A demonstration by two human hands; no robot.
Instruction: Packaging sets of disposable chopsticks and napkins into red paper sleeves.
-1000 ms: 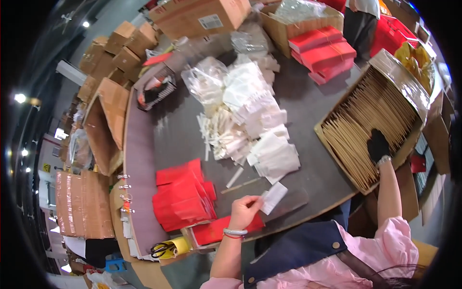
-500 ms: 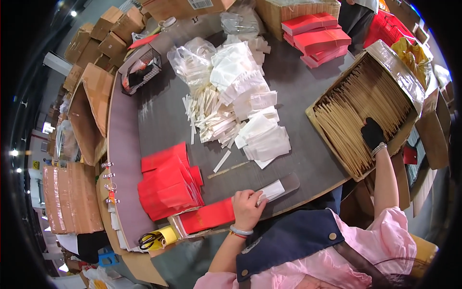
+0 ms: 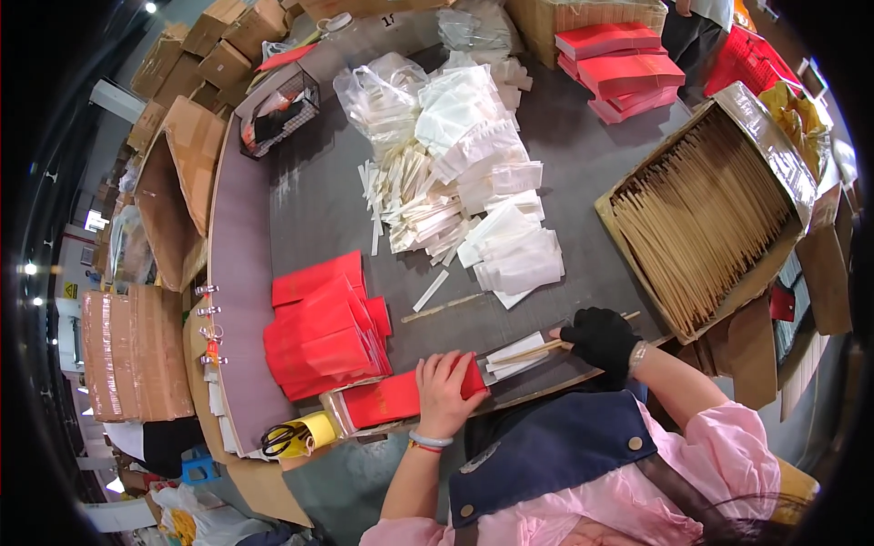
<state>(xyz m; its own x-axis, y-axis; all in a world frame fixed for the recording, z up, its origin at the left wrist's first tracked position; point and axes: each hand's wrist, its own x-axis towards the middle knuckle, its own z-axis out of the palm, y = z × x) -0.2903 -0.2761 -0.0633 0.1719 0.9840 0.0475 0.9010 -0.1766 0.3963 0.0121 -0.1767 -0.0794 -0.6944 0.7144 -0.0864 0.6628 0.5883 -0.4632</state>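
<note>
My left hand [image 3: 443,393] grips the open end of a red paper sleeve [image 3: 378,403], thumb on the near side and fingers over the top. More sleeves seem to lie under it in a shallow clear holder [image 3: 334,414] along the table's near edge. In its black glove, my right hand [image 3: 601,340] pinches thin wooden sticks [image 3: 539,351], likely a pair of chopsticks. They point left toward the sleeve's mouth, over white paper packets [image 3: 506,364]. To the right, a cardboard box [image 3: 774,136] holds many such sticks [image 3: 701,227].
White packets and strips [image 3: 455,173] heap mid-table, with a loose stick [image 3: 443,308] nearby. Red sleeves are piled at left [image 3: 323,332] and stacked at back right [image 3: 628,73]. A wire basket [image 3: 280,116] stands far left; scissors [image 3: 282,439] sit in a yellow holder [image 3: 319,429] near left.
My right hand has left the stick box and come left to the near edge, now holding sticks. My left hand has moved slightly left, from the white packet onto the sleeve's end.
</note>
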